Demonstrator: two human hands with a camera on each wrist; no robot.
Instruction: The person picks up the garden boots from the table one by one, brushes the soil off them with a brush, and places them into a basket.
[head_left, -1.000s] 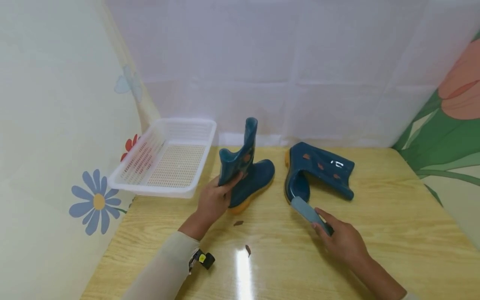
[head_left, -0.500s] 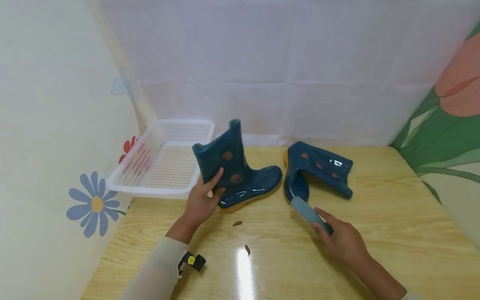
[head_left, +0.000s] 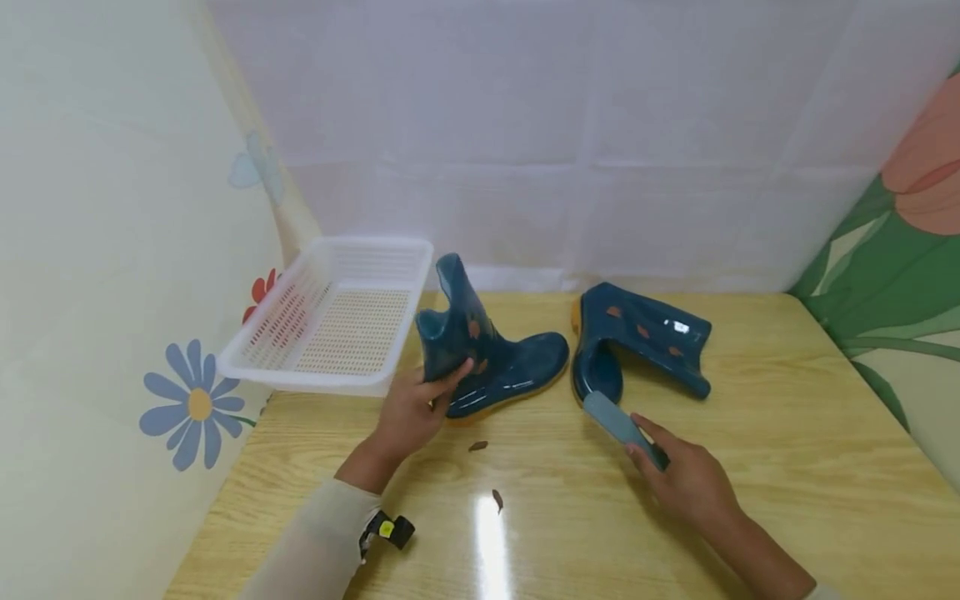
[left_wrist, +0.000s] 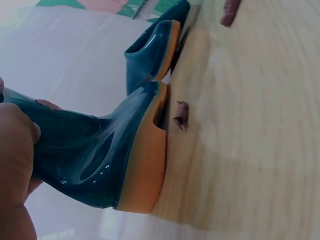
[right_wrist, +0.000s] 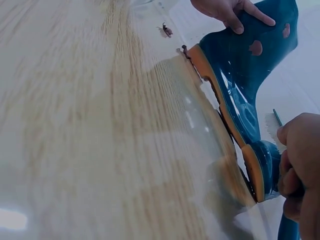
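Note:
My left hand (head_left: 411, 414) grips the shaft of a dark blue rubber boot (head_left: 517, 368) with an orange sole and brown spots. This boot stands sole down, its toe pointing right and its opening buckled. To its right lies a second matching boot (head_left: 645, 329), its shaft flopped over to the right. My right hand (head_left: 686, 482) holds a grey-blue brush (head_left: 617, 419) with pale bristles (right_wrist: 272, 127), seen in the right wrist view. In the head view, the brush's front end overlaps the second boot's toe; whether they touch, I cannot tell.
A white plastic basket (head_left: 390, 379) with perforated walls stands at the back left. Two small brown curled flakes lie on the wooden table (head_left: 585, 533), one flake (head_left: 477, 446) near the held boot and another flake (head_left: 497, 500) closer to me. A white-covered wall (head_left: 517, 150) borders the back.
My left hand has turned the held boot: its shaft swung left and its toe now points right, nearer the second boot. My right hand and the brush have stayed in place.

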